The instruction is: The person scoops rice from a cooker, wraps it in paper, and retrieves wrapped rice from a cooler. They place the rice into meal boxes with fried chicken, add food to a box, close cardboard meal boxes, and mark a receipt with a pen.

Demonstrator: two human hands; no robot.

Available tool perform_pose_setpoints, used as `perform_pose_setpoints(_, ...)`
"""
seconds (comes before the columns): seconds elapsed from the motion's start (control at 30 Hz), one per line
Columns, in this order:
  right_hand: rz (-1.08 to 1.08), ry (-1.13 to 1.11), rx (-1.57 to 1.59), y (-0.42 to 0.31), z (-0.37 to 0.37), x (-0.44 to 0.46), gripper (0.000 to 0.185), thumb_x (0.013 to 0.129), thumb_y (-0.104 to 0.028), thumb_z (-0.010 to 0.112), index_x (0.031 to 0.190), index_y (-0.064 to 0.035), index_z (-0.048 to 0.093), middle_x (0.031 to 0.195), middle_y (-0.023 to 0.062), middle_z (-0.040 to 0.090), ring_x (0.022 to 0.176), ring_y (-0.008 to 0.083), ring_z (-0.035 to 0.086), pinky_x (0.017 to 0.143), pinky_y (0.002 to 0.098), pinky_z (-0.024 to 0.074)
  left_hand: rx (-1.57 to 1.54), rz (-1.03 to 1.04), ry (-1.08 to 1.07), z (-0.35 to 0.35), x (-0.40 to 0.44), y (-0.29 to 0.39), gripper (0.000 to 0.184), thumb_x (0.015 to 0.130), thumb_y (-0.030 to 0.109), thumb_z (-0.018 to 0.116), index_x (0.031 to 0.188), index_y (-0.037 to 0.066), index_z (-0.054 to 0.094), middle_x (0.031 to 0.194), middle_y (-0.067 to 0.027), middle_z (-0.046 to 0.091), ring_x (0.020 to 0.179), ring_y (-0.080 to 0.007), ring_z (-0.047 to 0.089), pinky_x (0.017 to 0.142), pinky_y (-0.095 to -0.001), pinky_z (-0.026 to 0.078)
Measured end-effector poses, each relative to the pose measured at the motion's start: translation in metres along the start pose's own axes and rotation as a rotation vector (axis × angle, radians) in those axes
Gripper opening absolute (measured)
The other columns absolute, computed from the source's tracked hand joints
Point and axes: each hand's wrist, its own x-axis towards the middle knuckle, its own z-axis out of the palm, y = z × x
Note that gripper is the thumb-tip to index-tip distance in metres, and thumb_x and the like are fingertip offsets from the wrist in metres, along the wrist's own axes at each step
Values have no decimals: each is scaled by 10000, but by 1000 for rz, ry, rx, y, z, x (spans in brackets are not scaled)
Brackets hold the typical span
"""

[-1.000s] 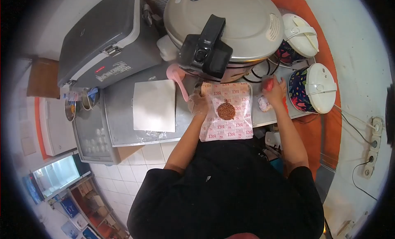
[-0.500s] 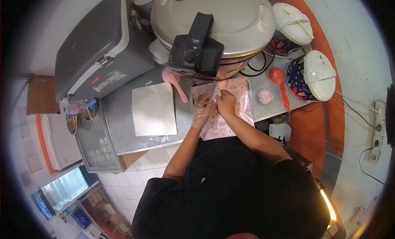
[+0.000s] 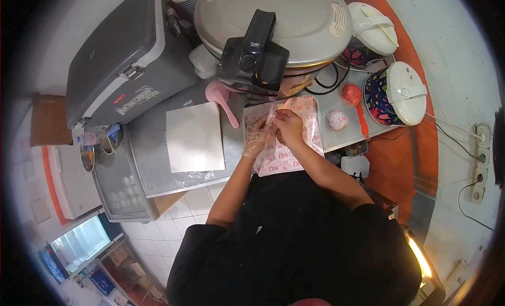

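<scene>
Sheets of pink-printed paper [image 3: 307,114] lie on a tray in front of me. My left hand [image 3: 256,137], in a clear plastic glove, is over the left part of the paper. My right hand [image 3: 288,127] is bare and pinches near the top of the paper, its fingertips meeting the left ones. What the fingertips hold is too small to make out. Part of a brown round patch shows just below the right fingers. To the right sit a pink-and-white wrapped ball [image 3: 337,119] and a red ball [image 3: 351,94].
A large metal cooker [image 3: 273,27] stands behind the tray. Left are a pink scoop [image 3: 223,102], a stack of white paper [image 3: 194,138] and a grey cooler box [image 3: 121,58]. Two patterned pots with white lids [image 3: 405,93] stand at the right.
My right hand has put down the red ball on the counter and come left to the paper, beside my left hand. The paper's upper left part is now covered by the hands.
</scene>
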Motion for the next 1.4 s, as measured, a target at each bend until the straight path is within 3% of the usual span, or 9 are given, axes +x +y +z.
perform_pose_setpoints(0.27,-76,26,-55,3,3,2,320,768,-63,701,1071,37,673,913,115,704,817,158,657,706,269,519,-27,-5,3,-5,1,16,313,959,221,617,1161,-13,661,979,-97,702,858,-127,613,786,-280,493)
perform_pose_setpoints(0.33,-92,-10,-10,13,2,7,247,829,-13,674,1061,54,622,857,97,659,617,135,614,510,246,470,-4,71,7,-4,3,-1,312,962,221,614,1160,-15,662,968,-85,699,855,-116,601,783,-275,490)
perform_pose_setpoints(0.63,57,10,167,9,2,2,191,873,-38,639,1024,73,600,741,99,637,507,170,605,424,282,443,-71,-8,117,3,5,-19,410,922,193,659,1284,14,586,1157,-82,645,957,-134,600,832,-263,494)
perform_pose_setpoints(0.73,-27,15,212,7,3,4,208,852,-3,656,1032,57,572,766,84,627,510,173,596,436,293,468,287,393,171,1,8,-43,430,893,141,682,1292,22,575,1197,-88,619,990,-159,604,846,-262,491)
perform_pose_setpoints(0.83,8,34,158,-2,2,-1,257,823,16,691,1037,42,551,783,70,616,547,162,593,457,304,495,-247,57,140,2,0,-12,373,864,215,710,1203,76,641,1196,-74,657,1133,-210,597,1038,-349,409)
perform_pose_setpoints(0.93,-86,37,45,4,1,3,286,807,3,725,1032,33,552,778,63,616,611,144,599,496,289,507,141,233,73,-4,3,-4,360,859,179,713,1187,50,645,1178,-78,658,1124,-207,600,1013,-349,429)
perform_pose_setpoints(1.23,-144,64,-89,7,0,4,316,737,-12,802,955,7,573,802,53,622,667,114,580,589,252,473,-262,-44,13,9,2,-19,348,855,137,748,1165,11,654,1078,-92,680,962,-157,634,843,-293,509)
perform_pose_setpoints(1.33,-134,91,-156,12,-2,5,326,733,-20,811,953,7,571,817,57,626,676,117,589,591,251,474,-209,-25,9,5,5,-5,306,867,138,733,1132,1,667,1072,-105,687,943,-191,649,837,-314,516)
perform_pose_setpoints(1.4,-124,88,-144,15,-4,6,322,739,-30,810,951,7,570,812,59,629,680,118,594,594,253,476,317,-133,93,3,5,3,375,906,156,684,1238,7,597,1103,-111,668,1056,-212,612,892,-327,497)
